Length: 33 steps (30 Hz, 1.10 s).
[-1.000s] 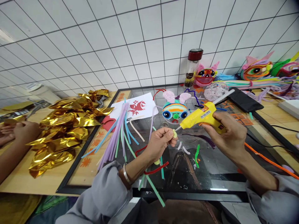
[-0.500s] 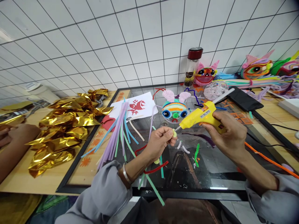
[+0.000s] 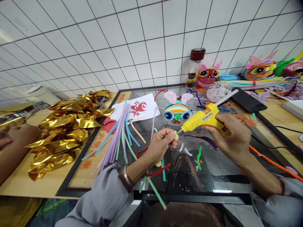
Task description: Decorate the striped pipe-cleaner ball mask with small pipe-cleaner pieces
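The left hand (image 3: pixel 161 142) pinches a small pale-green coiled fuzzy disc (image 3: pixel 176 135) between thumb and fingertips, held above the glass-topped table (image 3: pixel 220 176). The right hand (image 3: pixel 230 135) is wrapped tight around the grip of a yellow plastic hot-glue gun (image 3: pixel 201 118), whose metal nozzle touches the disc or sits just beside it; which, I cannot tell. An orange cord (image 3: pixel 272 160) trails from the gun toward the right edge.

Just behind the disc stands a striped pipe-cleaner animal head with pink ears and big blue eyes (image 3: pixel 176 110). To its left lies a fan of lilac, teal and green pipe cleaners (image 3: pixel 119 132) and a white sheet with a red paper-cut (image 3: pixel 138 108). Further left is a heap of crumpled gold foil (image 3: pixel 66 129), near another person's hand (image 3: pixel 19 134). A red-lidded clear jar (image 3: pixel 195 67) stands by the tiled wall.
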### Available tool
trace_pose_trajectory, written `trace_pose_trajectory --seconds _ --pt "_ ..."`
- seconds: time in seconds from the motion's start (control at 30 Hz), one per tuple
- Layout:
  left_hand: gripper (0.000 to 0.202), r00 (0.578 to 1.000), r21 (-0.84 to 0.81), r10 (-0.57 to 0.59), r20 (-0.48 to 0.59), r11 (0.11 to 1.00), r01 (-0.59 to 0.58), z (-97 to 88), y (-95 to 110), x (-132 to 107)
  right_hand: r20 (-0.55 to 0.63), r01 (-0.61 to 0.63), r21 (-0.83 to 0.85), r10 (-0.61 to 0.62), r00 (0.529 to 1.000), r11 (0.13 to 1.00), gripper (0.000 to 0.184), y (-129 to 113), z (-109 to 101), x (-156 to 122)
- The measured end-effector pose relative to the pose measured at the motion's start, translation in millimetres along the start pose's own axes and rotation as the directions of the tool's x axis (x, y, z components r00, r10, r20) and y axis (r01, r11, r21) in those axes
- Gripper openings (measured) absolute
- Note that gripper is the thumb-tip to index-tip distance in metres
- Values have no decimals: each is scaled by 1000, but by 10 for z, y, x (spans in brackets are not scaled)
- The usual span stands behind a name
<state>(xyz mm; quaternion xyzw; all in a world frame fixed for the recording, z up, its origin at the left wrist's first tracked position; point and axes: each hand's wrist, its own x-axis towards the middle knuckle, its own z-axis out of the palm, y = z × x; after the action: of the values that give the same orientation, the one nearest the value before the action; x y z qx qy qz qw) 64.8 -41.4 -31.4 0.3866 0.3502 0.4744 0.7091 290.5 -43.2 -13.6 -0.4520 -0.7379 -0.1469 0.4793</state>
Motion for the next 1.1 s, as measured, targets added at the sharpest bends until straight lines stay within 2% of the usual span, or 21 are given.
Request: trace_pose_trajectory --seconds 0.3,0.83,1.1 --pt "36 1000 13 15 19 1000 -15 1 24 -3 9 -50 -30 50 999 998 20 -6 -34 10" --pt "36 1000 5 24 17 1000 -24 -9 13 0 -12 42 -5 -42 999 999 25 -12 -40 14" --pt "35 999 19 26 31 999 -26 -25 11 -1 -18 36 -34 -37 999 999 25 -13 -53 6"
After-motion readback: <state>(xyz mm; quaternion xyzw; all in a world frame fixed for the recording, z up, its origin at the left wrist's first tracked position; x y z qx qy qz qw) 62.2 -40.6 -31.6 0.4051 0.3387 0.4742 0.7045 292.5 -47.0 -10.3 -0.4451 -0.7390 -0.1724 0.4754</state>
